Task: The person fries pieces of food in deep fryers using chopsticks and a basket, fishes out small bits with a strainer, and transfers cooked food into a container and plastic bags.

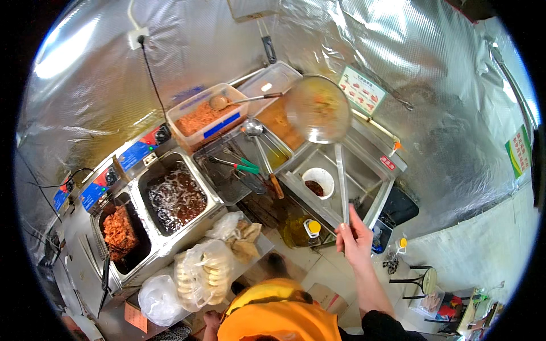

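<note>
My right hand (pixel 355 238) grips the flat metal handle of a round, long-handled strainer (pixel 302 113). The strainer's bowl is motion-blurred, with yellowish and reddish colours showing through, and hangs over the back corner of a stainless-steel sink (pixel 370 157). Below the handle, a white bucket (pixel 327 179) in the sink holds something dark brown. Low in the picture, my left hand (pixel 212 319) is beside the orange apron (pixel 277 317), partly cut off by the apron and the frame edge; its fingers cannot be made out clearly.
Left stands a deep fryer with bubbling dark oil (pixel 175 198) and a basket of fried food (pixel 119 232). A plastic tub of reddish food (pixel 200 121) sits behind a tray with tongs (pixel 239 164) and a ladle (pixel 253 127). Bagged pale food (pixel 204 273) lies in front; a stool (pixel 428 281) is right.
</note>
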`<control>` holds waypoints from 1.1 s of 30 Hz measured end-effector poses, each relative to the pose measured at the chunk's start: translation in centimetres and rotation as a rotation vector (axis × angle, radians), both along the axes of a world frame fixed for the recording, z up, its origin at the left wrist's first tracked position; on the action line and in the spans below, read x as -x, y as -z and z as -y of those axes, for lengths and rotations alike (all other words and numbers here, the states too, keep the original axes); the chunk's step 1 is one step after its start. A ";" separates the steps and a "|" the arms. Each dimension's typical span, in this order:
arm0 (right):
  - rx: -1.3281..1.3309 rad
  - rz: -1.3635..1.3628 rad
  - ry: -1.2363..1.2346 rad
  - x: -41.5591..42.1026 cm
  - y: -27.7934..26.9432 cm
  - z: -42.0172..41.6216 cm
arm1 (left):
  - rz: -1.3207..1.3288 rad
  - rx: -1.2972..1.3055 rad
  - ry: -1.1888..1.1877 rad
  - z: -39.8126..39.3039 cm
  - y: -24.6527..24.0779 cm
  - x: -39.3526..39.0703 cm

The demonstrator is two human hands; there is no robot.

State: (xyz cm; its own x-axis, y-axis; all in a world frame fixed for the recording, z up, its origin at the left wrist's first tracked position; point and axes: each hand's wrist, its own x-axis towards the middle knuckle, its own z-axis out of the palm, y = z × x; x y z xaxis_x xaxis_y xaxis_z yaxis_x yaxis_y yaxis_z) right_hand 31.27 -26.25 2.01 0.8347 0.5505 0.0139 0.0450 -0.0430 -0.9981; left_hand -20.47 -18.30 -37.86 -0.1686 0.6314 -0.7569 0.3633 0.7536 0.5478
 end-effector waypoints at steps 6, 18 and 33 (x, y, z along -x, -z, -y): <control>0.817 0.904 0.144 -10.1 15.3 3.5 | 0.077 0.038 0.093 -2.0 -1.4 -6.5; 0.857 0.735 0.129 -16.2 15.6 5.5 | 0.522 0.278 -0.174 -1.2 -2.7 -9.1; 0.266 -0.150 -0.433 -21.1 28.2 -21.7 | -0.296 0.085 0.152 8.0 -8.8 -15.4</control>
